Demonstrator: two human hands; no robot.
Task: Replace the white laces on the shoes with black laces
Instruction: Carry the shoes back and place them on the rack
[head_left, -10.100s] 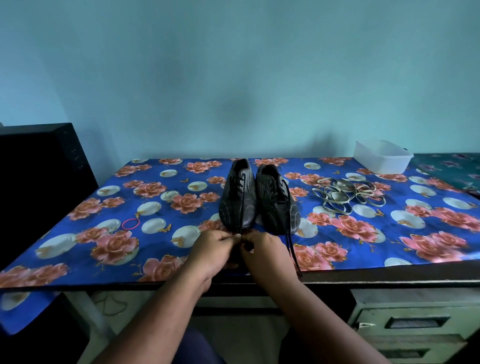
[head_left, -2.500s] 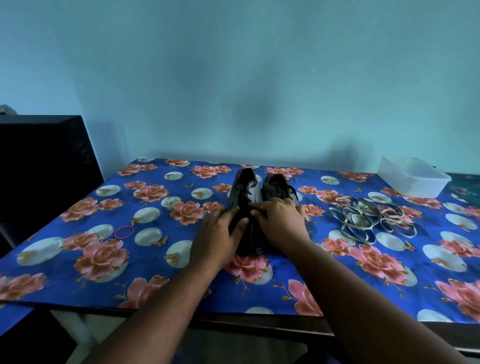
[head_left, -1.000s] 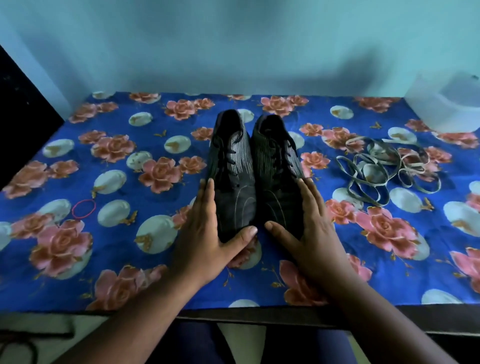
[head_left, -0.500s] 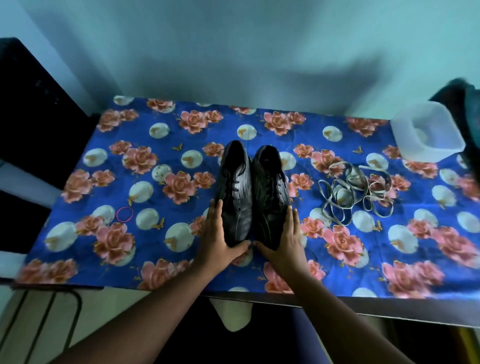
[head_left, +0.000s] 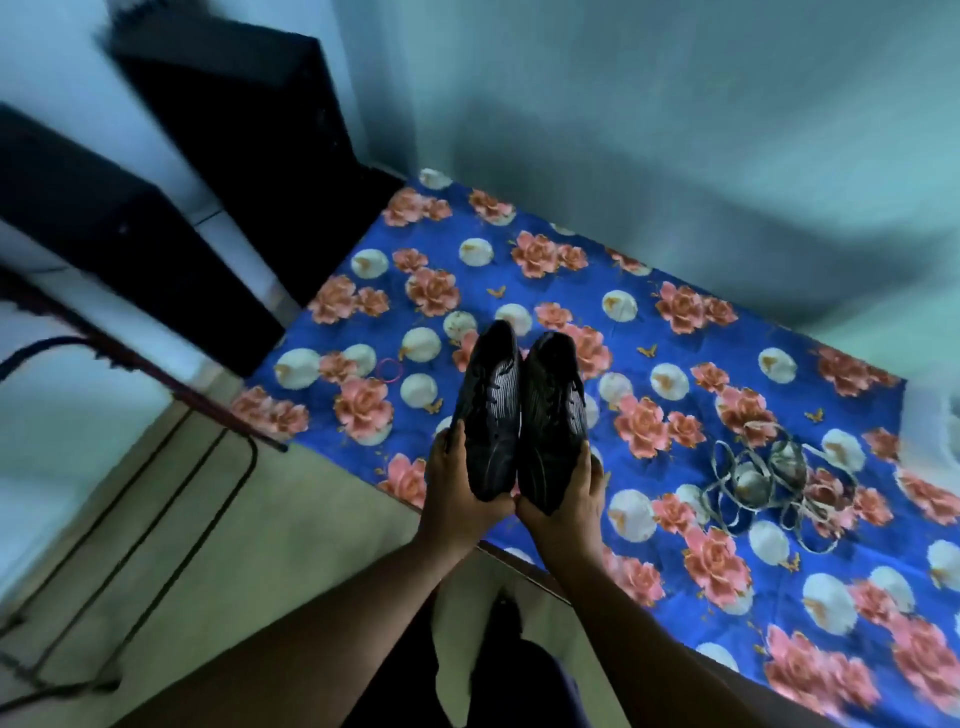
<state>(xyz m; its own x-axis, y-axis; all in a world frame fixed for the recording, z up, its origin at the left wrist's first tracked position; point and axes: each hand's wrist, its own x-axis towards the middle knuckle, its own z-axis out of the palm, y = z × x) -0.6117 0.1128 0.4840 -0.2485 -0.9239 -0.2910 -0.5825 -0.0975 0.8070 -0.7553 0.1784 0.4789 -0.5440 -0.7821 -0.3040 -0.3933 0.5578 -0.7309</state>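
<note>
Head view: nearest, the left hand cups the toe of the left black shoe, fingers curled round it, and the right hand grips the right black shoe likewise. The pair sits side by side over the flowered tablecloth. At 3 o'clock, well apart, lie loose white laces; at 10 o'clock, a pink band.

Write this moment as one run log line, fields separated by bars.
left hand: grips left shoe toe | right hand: grips right shoe toe | white laces: piled on table
</note>
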